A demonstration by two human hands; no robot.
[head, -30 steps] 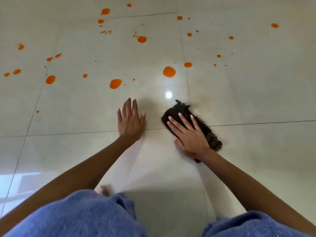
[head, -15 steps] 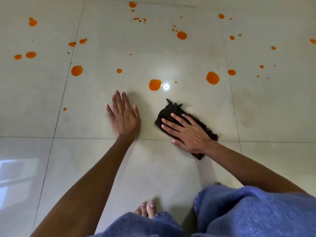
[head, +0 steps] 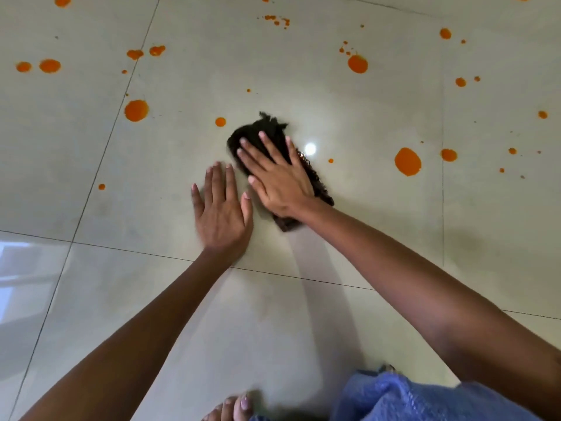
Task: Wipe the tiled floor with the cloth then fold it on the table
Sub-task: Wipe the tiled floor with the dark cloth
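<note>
1. At the far left, the orange spots (head: 136, 110) lie well apart from the cloth. A wipe confined to the middle tile would miss them, and the liquid could dry on or be trodden about.
2. The left hand (head: 223, 212) lies flat on the tiled floor (head: 379, 244), fingers straight and close together, holding nothing; it looks like a prop for the person's weight. The tile is glossy, so if the wipe leaves it wet the palm could slide. The bare toes (head: 233, 405) below could slip or pick up stain the same way.
3. The cloth (head: 265, 130), dark and bunched, sits on the floor just beyond the left hand. The right hand (head: 277, 177) presses down on it with fingers straight and spread, not curled round it. Under a flat press alone, the wad could roll or slip out, and the fingertips could drag through the liquid. The small spot (head: 220, 121) near its left edge may smear rather than lift.
4. Further right, the large spot (head: 407, 161) looks like a lot of liquid for so small a wad. A soaked cloth would likely trail orange streaks.
5. At the lower right, the blue garment (head: 409, 396) hangs near the floor and could catch stain.
6. The table is not in view, and a wet, stained cloth folded on it could mark it.
</note>
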